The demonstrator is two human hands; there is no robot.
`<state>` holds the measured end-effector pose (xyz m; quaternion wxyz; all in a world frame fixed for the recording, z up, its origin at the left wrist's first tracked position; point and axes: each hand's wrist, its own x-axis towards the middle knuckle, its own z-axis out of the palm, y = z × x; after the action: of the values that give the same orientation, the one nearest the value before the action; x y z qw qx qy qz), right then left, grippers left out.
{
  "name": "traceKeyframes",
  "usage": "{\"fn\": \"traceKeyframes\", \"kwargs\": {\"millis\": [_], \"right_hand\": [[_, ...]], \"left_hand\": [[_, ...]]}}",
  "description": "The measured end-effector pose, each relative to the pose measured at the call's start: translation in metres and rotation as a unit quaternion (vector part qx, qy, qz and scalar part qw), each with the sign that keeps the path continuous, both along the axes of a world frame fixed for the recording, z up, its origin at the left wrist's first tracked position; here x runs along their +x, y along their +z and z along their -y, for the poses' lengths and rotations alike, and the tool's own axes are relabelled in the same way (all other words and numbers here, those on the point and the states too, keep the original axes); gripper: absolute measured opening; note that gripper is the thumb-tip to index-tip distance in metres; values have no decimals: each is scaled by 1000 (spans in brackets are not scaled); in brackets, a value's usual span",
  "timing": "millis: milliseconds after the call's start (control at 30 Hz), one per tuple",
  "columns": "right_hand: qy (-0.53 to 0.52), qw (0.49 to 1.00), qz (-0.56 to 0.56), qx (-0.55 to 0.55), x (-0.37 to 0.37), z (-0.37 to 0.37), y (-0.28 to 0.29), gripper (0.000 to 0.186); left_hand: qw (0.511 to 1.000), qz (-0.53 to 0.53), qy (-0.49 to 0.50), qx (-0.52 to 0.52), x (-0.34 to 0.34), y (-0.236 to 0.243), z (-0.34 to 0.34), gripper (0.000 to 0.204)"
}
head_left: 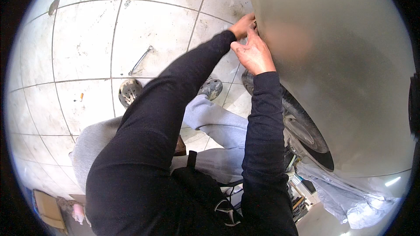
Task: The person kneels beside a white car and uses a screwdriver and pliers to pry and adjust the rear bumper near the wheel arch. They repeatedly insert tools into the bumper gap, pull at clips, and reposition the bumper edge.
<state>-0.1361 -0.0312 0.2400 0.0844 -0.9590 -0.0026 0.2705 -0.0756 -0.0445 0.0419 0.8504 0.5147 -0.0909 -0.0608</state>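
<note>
A large grey-green car body panel (341,61) fills the right side, its edge running down beside my hands. My left hand (242,27) reaches to the panel's edge at the top. Its fingertips go out of sight there, so their grip does not show. Just nearer to me, my right hand (254,54) lies against the same edge, thumb held apart and a finger stretched forward toward the left hand. No tool shows in the right hand. Below the panel sits a wheel with a black tyre (321,146).
A combination wrench (140,60) lies on the white tiled floor (83,39), left of my arms. A cigarette butt (81,97) lies farther left. Crumpled translucent plastic sheeting (350,194) hangs at the lower right. A cardboard piece (49,209) is at the lower left.
</note>
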Motion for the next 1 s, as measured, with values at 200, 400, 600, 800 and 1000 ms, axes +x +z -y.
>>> {"fn": "traceKeyframes", "kwargs": {"millis": [200, 400, 600, 800, 1000], "right_hand": [[18, 999, 34, -1, 4, -16, -17, 79], [17, 987, 157, 40, -19, -4, -39, 88], [50, 981, 181, 54, -20, -5, -44, 89], [26, 981, 181, 60, -21, -5, -47, 90], [33, 988, 123, 83, -13, -35, -34, 87]], "left_hand": [[873, 161, -347, 303, 100, -18, -37, 45], [999, 14, 10, -35, 33, -25, 11, 48], [920, 174, -240, 258, 91, -26, -30, 49], [949, 180, -139, 217, 75, -31, -26, 46], [935, 243, 168, 195, 32, -87, -20, 43]]}}
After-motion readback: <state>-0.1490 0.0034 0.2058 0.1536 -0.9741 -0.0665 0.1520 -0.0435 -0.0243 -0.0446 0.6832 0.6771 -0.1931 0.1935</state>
